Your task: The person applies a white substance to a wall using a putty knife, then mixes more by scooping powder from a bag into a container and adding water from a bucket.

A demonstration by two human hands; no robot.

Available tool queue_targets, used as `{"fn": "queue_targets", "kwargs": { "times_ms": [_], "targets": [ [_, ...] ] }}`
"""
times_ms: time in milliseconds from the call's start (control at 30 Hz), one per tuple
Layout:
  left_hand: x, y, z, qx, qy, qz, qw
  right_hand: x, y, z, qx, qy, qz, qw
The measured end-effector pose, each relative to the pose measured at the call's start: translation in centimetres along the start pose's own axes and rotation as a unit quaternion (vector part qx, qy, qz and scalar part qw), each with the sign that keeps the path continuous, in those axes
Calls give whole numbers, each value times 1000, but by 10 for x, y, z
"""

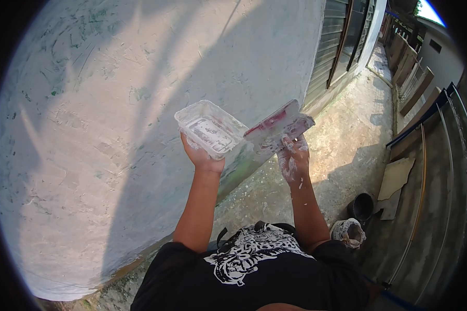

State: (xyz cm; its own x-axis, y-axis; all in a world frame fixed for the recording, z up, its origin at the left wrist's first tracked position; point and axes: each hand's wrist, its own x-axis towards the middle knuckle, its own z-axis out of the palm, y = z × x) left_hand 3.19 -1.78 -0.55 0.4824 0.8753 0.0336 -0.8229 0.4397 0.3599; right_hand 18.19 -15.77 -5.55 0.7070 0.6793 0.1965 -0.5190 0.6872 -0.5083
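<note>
My left hand (202,155) is wrapped round the underside of a clear plastic tub (208,127), whose inside is smeared with white paste. My right hand (294,155), spotted with white paste, grips a flat, paste-covered scraper (275,127) with a reddish patch. The scraper's left edge meets or overlaps the tub's right rim; whether they touch I cannot tell. Behind both stands a pale wall (155,62), coated unevenly, with greenish patches showing through.
A louvred window (329,46) is set in the wall at the upper right. On the concrete path (342,119) stand a black bucket (361,206) and a white-smeared bucket (342,231). Boards (396,179) and poles lean along the right side.
</note>
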Motion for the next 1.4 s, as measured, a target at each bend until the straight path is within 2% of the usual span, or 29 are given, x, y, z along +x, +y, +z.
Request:
{"fn": "queue_targets", "kwargs": {
  "times_ms": [33, 67, 133, 200, 267, 300, 333, 400, 433, 467, 533, 633, 667, 733, 867, 967, 1067, 1133, 1167, 1200, 1233, 1267, 1300, 1333, 1367, 1400],
  "targets": [
    [2, 0, -4, 0, 4, 16, 1000, -7, -1, 0, -88, 31, -47, 995],
    [4, 1, -8, 0, 8, 33, 999, -7, 3, -9, -87, 27, -45, 995],
    [9, 4, -10, 2, 28, 58, 998, -6, 5, -2, -241, 3, -257, 936],
    [14, 6, -11, 5, 47, 81, 996, -22, 5, 6, -285, 7, -266, 921],
    [18, 7, -11, -1, 84, 89, 992, -30, 8, 12, -496, -38, -332, 801],
    [20, 8, -12, -1, 83, 89, 993, -34, 9, 26, -486, -22, -284, 826],
    [21, 9, -14, -1, 79, 88, 993, -30, 16, 17, -485, -21, -286, 826],
    [22, 11, -13, 0, 72, 87, 994, -21, 30, 1, -695, -67, -349, 625],
    [21, 12, -11, 14, 52, 82, 995, -15, 36, 5, -375, 24, -134, 917],
    [20, 13, -9, 28, 32, 77, 996, -7, 32, 6, -374, 24, -136, 917],
    [17, 12, -1, 26, 28, 73, 997, 5, 24, 5, -231, 35, 56, 971],
    [20, 6, -7, 36, 4, 66, 997, 8, 28, 10, -171, 47, 46, 983],
    [21, 4, -10, 49, -16, 64, 997, 8, 30, 7, -171, 49, 46, 983],
    [19, -2, -10, 50, -13, 67, 996, 8, 36, 3, -241, 34, -12, 970],
    [8, -13, 8, 49, 22, 106, 993, 0, 31, 11, -210, 22, 3, 978],
    [13, -15, -1, 64, 20, 128, 990, -11, 34, 12, -256, 13, -34, 966],
    [24, -10, -14, 100, 7, 162, 982, -13, 23, 21, -298, -46, -25, 953],
    [32, -6, -24, 129, -15, 172, 976, -8, 7, 20, -288, -112, 36, 950],
    [35, -4, -27, 157, -36, 182, 970, -3, -1, 21, -288, -111, 35, 950],
    [33, -1, -25, 157, -38, 182, 970, 4, -10, 23, -339, -132, -5, 932],
    [29, 2, -21, 180, -57, 147, 971, 10, -19, 25, -387, -152, -43, 909],
    [26, 4, -18, 203, -75, 111, 970, 15, -26, 27, -388, -151, -44, 908],
    [25, 7, -17, 202, -76, 110, 970, 20, -33, 30, -464, -176, -76, 865],
    [25, 10, -17, 217, -90, 59, 970, 28, -41, 29, -536, -199, -107, 814],
    [24, 12, -18, 233, -103, 8, 967, 60, -32, -5, -595, -281, -220, 720],
    [22, 14, -17, 233, -101, 5, 967, 57, -42, 15, -596, -279, -218, 721]
  ]
}}
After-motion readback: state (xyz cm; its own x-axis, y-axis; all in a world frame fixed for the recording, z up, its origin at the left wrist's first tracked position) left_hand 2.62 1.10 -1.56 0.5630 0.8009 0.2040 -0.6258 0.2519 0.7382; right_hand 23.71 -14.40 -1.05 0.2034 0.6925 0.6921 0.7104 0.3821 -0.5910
